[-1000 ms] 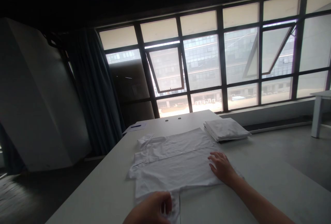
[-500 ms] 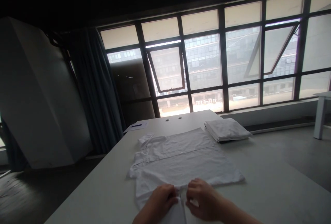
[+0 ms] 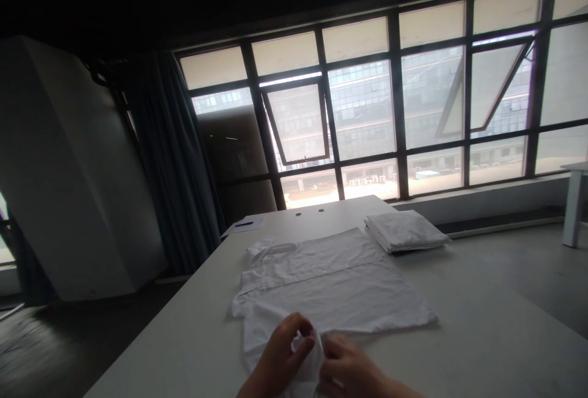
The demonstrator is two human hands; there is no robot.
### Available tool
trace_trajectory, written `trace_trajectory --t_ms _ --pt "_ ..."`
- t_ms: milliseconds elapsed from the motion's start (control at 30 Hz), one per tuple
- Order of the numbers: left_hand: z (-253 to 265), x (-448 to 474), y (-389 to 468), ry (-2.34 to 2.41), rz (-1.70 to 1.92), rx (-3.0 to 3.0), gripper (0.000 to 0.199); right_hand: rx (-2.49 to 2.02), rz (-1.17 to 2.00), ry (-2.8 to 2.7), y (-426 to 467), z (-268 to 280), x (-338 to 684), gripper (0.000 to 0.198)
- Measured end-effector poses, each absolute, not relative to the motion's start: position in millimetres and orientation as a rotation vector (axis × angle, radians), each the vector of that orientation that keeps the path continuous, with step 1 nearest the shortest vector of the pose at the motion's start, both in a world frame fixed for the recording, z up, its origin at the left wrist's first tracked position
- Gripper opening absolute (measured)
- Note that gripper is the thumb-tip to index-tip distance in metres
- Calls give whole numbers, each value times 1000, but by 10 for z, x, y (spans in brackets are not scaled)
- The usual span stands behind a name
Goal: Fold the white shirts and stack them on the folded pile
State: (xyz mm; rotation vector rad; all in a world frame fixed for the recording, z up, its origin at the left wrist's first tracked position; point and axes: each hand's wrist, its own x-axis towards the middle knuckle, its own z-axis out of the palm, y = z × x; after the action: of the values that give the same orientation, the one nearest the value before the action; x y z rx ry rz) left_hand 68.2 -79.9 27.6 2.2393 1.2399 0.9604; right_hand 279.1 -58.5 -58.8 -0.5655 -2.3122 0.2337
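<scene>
A white button-up shirt (image 3: 340,300) lies spread on the white table (image 3: 174,330), its collar towards the left and its hem towards the right. The near sleeve (image 3: 311,364) comes down towards me from the shirt's front edge. My left hand (image 3: 285,354) pinches that sleeve between thumb and fingers, lifting a fold of it. Close beside it on the right, my right hand (image 3: 344,366) has its fingers closed on the other edge of the same sleeve. The fingertips of my right hand are partly hidden.
A folded stack of white cloth (image 3: 407,231) rests at the table's right edge. At the far left corner are a paper sheet (image 3: 255,225) and a dark pen (image 3: 244,223). Large windows (image 3: 365,110) stand behind, with a blue curtain (image 3: 179,159) to the left.
My right hand has moved left and slightly down, closer to my left hand. Between them the sleeve fabric is now raised into a fold. The shirt body lies as before.
</scene>
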Motion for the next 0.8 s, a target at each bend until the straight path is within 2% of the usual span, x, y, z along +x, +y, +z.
trace_trajectory --t_ms 67,233,300,400,500,633,800 --pt "402 666 -856 1114 911 2278 45 -748 324 -2119 -650 -310 2928 13" --pt "517 749 -932 1108 651 2381 68 -1170 283 -1867 -601 -119 3104 11" --pt "448 816 -911 1171 561 2440 59 -1280 222 -1886 -565 -175 3114 17" --pt "298 881 -839 1244 514 2507 25 -1310 158 -1925 -576 -201 3109 35" --pt "183 866 -764 1304 521 2517 8 -1048 225 -2169 -620 -199 3081 29" --pt "112 774 -709 1407 629 2454 16 -590 228 -2508 -583 -473 2943 28" --pt "126 697 -702 1381 796 2382 18 -575 111 -2591 -478 -873 2764 12"
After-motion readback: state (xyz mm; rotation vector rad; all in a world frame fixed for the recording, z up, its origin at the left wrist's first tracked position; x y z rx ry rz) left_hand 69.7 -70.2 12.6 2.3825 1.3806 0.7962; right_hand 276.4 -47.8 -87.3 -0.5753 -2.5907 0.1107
